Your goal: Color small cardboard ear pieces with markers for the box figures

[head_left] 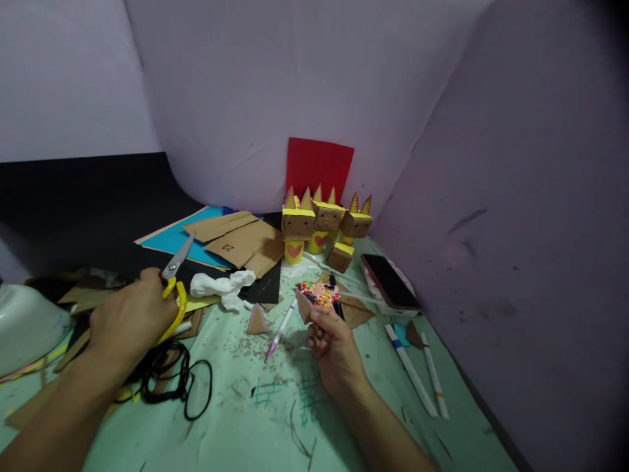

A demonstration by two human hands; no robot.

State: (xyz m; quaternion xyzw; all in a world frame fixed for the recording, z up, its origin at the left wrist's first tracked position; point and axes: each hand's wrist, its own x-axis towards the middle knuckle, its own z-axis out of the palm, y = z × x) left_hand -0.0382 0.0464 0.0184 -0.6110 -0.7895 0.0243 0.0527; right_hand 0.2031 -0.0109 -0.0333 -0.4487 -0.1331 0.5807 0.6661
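My left hand [132,316], at the left, is closed on the yellow-handled scissors [177,282], whose blades point up and away. Between the thumb and fingers of my right hand [335,344] is a small brown cardboard triangle [304,307] with a purple edge. A similar cardboard triangle [257,319] lies on the green table cover. Beside it rests a white marker [281,330] with a purple tip. Just beyond my right hand is a colourful patterned piece [322,294].
Box-headed figures [297,225] with yellow bodies stand at the back before a red sheet [319,167]. Cardboard pieces [246,246], white tissue [223,286] and black cord [167,373] lie left. A phone [390,282] and markers [411,370] are right.
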